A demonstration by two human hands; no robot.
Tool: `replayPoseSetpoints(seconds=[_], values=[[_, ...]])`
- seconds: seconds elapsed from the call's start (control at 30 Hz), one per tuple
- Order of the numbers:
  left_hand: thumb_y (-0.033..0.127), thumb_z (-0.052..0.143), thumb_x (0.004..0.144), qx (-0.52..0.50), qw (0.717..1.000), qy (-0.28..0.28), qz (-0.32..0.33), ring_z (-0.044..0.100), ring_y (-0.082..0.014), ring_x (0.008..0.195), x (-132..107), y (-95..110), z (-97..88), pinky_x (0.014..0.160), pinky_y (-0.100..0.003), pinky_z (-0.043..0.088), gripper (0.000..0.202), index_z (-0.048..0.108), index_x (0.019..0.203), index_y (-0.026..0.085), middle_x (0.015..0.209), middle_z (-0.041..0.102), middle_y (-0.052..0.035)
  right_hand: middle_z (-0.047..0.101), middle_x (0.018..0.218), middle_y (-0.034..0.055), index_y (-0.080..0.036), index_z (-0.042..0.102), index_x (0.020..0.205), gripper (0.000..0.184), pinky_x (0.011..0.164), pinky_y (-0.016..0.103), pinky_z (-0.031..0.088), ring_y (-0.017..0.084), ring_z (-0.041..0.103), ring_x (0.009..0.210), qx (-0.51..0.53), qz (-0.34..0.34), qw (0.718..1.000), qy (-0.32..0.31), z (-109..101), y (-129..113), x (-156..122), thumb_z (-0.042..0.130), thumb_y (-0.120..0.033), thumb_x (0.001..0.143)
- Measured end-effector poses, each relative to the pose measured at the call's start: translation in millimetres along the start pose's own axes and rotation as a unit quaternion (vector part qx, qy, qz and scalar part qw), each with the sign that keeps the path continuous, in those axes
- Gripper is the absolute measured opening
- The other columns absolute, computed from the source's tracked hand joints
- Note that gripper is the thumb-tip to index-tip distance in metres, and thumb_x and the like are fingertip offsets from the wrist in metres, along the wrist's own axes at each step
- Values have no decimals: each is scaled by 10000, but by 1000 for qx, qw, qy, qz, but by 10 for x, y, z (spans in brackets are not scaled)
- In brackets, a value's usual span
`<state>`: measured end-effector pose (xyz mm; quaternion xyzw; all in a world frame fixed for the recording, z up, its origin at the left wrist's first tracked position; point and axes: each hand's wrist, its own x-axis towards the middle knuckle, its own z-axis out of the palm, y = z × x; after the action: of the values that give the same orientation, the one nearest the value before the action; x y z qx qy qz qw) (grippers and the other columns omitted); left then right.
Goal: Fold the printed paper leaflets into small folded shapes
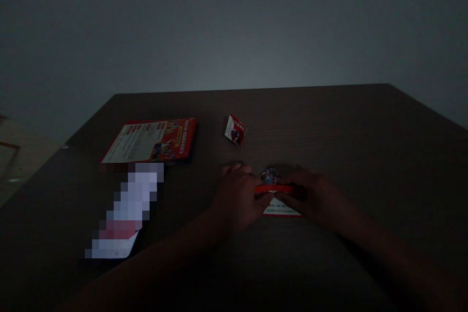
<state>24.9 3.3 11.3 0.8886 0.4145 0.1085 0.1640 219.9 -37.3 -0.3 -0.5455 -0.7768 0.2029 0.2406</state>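
A small red and white printed paper point(278, 200) lies on the dark wooden table point(329, 122) between my hands. My left hand point(237, 195) rests at the paper's left side, fingers curled, its thumb pressing on the red folded edge. From the right, my right hand point(309, 195) pinches the same red edge. A part of the paper with a colourful print sticks up behind the fold. The scene is very dim, so finer detail is hard to see.
A small folded paper piece point(235, 130) stands further back on the table. A red printed leaflet point(151, 140) lies at the back left. Nearer me on the left is a blurred-out flat item point(124, 214). A grey wall rises behind the table.
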Motion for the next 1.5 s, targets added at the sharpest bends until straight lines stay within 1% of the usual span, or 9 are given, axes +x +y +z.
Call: replayPoseSetpoints(seconds=[0.27, 0.37, 0.5, 0.7, 0.97, 1.13, 1.33, 1.5], values=[[482, 559, 826, 23, 1000, -2, -6, 522, -226, 850, 11, -4, -24, 741, -371, 348, 330, 677, 727, 190, 803, 587, -51, 702, 753, 12, -219, 677, 905, 126, 594, 279, 467, 159, 630, 629, 0, 42, 999, -1, 3, -70, 21, 637, -273, 798], [500, 543, 831, 33, 999, -3, -7, 524, -230, 848, 15, -7, -27, 745, -380, 352, 357, 675, 720, 188, 801, 592, -56, 713, 808, 20, -218, 674, 925, 162, 619, 291, 481, 168, 644, 658, -1, 65, 998, 8, 19, -60, 17, 651, -300, 787], [519, 557, 817, 42, 999, -6, -14, 526, -238, 855, 27, -10, -29, 765, -395, 354, 368, 677, 720, 185, 796, 596, -58, 708, 779, 24, -210, 676, 900, 186, 604, 300, 487, 183, 646, 656, -3, 89, 996, 12, 37, -31, 15, 671, -336, 763], [556, 568, 791, 48, 998, -5, -27, 531, -244, 840, 49, -21, -36, 762, -405, 358, 402, 683, 721, 177, 793, 603, -61, 719, 822, 42, -212, 683, 930, 232, 616, 317, 497, 202, 659, 684, -12, 97, 995, 31, 30, -29, 12, 677, -359, 751], [584, 567, 778, 63, 998, -7, -25, 536, -243, 842, 56, -53, -37, 773, -417, 363, 428, 675, 703, 177, 805, 613, -66, 720, 827, 36, -233, 682, 956, 265, 609, 324, 499, 220, 668, 708, -7, 141, 990, 12, 10, -45, 18, 669, -391, 744], [593, 573, 770, 71, 997, -3, -28, 539, -240, 834, 53, -53, -37, 774, -413, 368, 441, 667, 684, 171, 791, 613, -66, 719, 835, 43, -228, 688, 949, 265, 634, 339, 499, 225, 661, 717, -18, 133, 991, 17, 6, -39, 19, 668, -393, 743], [596, 562, 776, 78, 997, -5, -29, 538, -239, 841, 54, -51, -46, 768, -402, 362, 444, 673, 692, 175, 797, 620, -70, 720, 859, 41, -229, 686, 959, 277, 632, 321, 502, 221, 666, 737, -8, 131, 991, 15, 20, -5, 13, 671, -398, 740], [609, 539, 786, 81, 996, 0, -24, 539, -237, 842, 42, -66, -26, 767, -400, 361, 460, 673, 700, 177, 801, 618, -66, 720, 813, 45, -215, 693, 937, 263, 602, 310, 494, 215, 665, 693, -18, 128, 991, 19, -1, -39, 10, 672, -383, 735]])
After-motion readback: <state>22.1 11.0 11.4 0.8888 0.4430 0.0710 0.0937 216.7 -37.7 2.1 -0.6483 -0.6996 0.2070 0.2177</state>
